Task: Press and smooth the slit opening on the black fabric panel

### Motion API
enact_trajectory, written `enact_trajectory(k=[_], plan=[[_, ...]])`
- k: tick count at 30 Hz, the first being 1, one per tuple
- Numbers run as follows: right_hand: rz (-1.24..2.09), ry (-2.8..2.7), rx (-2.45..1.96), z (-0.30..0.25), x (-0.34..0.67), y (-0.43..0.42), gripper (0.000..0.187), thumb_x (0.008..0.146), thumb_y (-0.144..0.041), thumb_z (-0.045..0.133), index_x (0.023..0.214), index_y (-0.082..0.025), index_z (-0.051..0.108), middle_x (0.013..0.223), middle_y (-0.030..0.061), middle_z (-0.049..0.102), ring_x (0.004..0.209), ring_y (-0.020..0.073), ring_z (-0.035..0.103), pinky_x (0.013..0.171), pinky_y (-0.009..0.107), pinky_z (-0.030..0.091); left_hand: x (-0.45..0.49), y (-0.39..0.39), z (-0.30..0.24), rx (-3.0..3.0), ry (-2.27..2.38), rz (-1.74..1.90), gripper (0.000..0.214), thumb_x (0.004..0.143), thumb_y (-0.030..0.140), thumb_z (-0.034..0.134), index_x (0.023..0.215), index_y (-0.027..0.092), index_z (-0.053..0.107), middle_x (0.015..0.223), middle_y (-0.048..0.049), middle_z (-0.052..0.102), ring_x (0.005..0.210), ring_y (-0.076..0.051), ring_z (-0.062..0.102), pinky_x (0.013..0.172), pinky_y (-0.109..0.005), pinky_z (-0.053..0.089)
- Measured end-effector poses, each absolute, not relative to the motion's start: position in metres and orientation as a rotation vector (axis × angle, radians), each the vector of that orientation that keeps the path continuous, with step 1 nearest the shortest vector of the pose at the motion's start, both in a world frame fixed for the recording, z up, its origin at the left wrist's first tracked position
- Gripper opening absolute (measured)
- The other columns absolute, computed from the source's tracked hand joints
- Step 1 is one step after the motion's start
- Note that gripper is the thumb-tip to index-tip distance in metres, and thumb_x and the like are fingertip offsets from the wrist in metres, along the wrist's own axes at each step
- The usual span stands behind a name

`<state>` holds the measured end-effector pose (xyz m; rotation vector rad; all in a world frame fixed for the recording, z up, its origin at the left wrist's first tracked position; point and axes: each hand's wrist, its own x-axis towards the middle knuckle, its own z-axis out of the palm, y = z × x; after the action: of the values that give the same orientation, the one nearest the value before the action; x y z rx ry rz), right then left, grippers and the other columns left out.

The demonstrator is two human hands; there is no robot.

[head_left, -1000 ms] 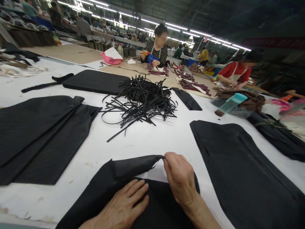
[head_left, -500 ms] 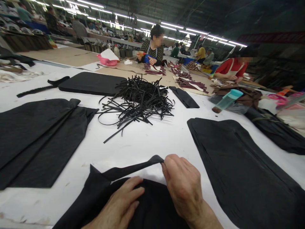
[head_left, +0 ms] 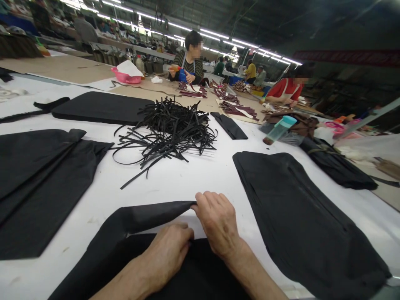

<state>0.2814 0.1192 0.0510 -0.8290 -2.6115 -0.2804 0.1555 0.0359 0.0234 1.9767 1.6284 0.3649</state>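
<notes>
A black leather-like sheet (head_left: 103, 246) lies in front of me on the white tabletop, its far border raised as a long flap. My right hand (head_left: 217, 223) pinches the end of that flap between thumb and fingers. Closer to me, my left hand (head_left: 168, 254) is closed at the edge of the black material beneath, its fingertips partly hidden. White table shows through the gap between flap and lower layer. To the right rests a stack of black sheets (head_left: 300, 208); on the left, a folded black piece (head_left: 46, 179).
Beyond my hands sits a tangled heap of black strips (head_left: 175, 129) beside a flat black pad (head_left: 100, 107). A teal-lidded bottle (head_left: 280, 130) lies tilted at the right. Two co-workers sit across the table near maroon strips (head_left: 239, 109) and a pink basin (head_left: 126, 76).
My right hand has drawn the flap's end slightly left and away, and the flap looks straighter. The left hand's fingers, flat before, have curled at the lower layer's edge. The view has shifted right.
</notes>
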Motion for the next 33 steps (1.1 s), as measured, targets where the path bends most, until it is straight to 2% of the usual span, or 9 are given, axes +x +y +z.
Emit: enact_trajectory(k=[3,6,10,12,18,20,24,28,33], plan=[[-0.286,-2.654,-0.978,0.040,0.288,0.120,0.033,0.081,-0.004,0.055,0.112,-0.015,0.052,0.096,0.0090,0.058,0.087,0.0251,0.051,0.076,0.039,0.039,0.153,0.031,0.023,1.955,1.668,0.297,0.016,0.082,0.012,0.045,0.080,0.019,0.060,0.084,-0.0041,0.065,0.075,-0.021,0.063,0.066,-0.030,0.049],[-0.077,-2.625,-0.919,0.034,0.299,0.110,0.037,0.082,0.000,0.047,0.115,-0.015,0.051,0.112,0.0118,0.057,0.101,0.0255,0.051,0.087,0.041,0.041,0.151,0.030,0.021,1.977,1.665,0.265,0.016,0.084,0.013,0.045,0.081,0.019,0.058,0.083,-0.0035,0.066,0.075,-0.022,0.063,0.066,-0.032,0.048],[0.399,-2.642,-0.775,0.025,0.314,0.092,0.036,0.082,-0.005,0.045,0.115,-0.020,0.052,0.104,0.0059,0.061,0.093,0.0199,0.056,0.081,0.033,0.047,0.152,0.030,0.017,2.020,1.624,0.263,0.019,0.088,0.012,0.040,0.086,0.019,0.058,0.085,-0.0033,0.067,0.077,-0.022,0.063,0.068,-0.033,0.048],[0.482,-2.722,-0.777,0.018,0.318,0.086,0.037,0.077,-0.003,0.048,0.110,-0.021,0.054,0.095,0.0033,0.063,0.085,0.0201,0.058,0.076,0.033,0.048,0.151,0.029,0.014,2.031,1.616,0.261,0.018,0.088,0.012,0.041,0.088,0.019,0.058,0.086,-0.0035,0.066,0.078,-0.023,0.063,0.069,-0.033,0.048],[0.332,-2.848,-0.894,0.001,0.322,0.086,0.023,0.076,-0.002,0.052,0.085,-0.022,0.058,0.077,0.0001,0.061,0.072,0.0209,0.058,0.066,0.033,0.047,0.127,0.013,0.014,1.993,1.608,0.318,0.005,0.087,0.023,0.054,0.090,0.021,0.057,0.086,0.0007,0.065,0.079,-0.018,0.061,0.071,-0.027,0.046],[0.326,-2.862,-0.920,0.000,0.323,0.087,0.022,0.076,-0.002,0.053,0.082,-0.023,0.057,0.077,-0.0001,0.060,0.072,0.0205,0.058,0.066,0.032,0.046,0.113,0.003,0.019,1.961,1.606,0.394,0.013,0.085,0.018,0.055,0.096,0.024,0.057,0.087,0.0020,0.063,0.080,-0.015,0.059,0.071,-0.024,0.044],[0.343,-2.879,-0.965,0.002,0.324,0.087,0.022,0.078,-0.002,0.052,0.082,-0.023,0.056,0.079,0.0000,0.059,0.074,0.0204,0.057,0.067,0.031,0.045,0.084,-0.018,0.024,1.992,1.684,0.438,0.026,0.085,0.006,0.041,0.097,0.023,0.057,0.087,0.0005,0.059,0.082,-0.016,0.052,0.072,-0.026,0.040],[0.297,-2.858,-0.946,0.001,0.324,0.083,0.024,0.079,-0.001,0.046,0.083,-0.023,0.054,0.079,0.0013,0.057,0.072,0.0209,0.055,0.062,0.031,0.042,0.063,-0.033,0.012,2.097,1.848,0.421,0.030,0.088,0.006,0.033,0.094,0.021,0.059,0.081,-0.0018,0.057,0.079,-0.019,0.047,0.072,-0.032,0.037],[0.296,-2.800,-0.851,0.002,0.315,0.074,0.029,0.075,-0.001,0.045,0.088,-0.025,0.054,0.079,0.0000,0.057,0.070,0.0201,0.054,0.062,0.031,0.040,0.059,-0.040,-0.005,2.039,1.924,0.528,0.031,0.090,0.009,0.029,0.089,0.020,0.059,0.084,-0.0024,0.055,0.081,-0.019,0.046,0.072,-0.031,0.038]])
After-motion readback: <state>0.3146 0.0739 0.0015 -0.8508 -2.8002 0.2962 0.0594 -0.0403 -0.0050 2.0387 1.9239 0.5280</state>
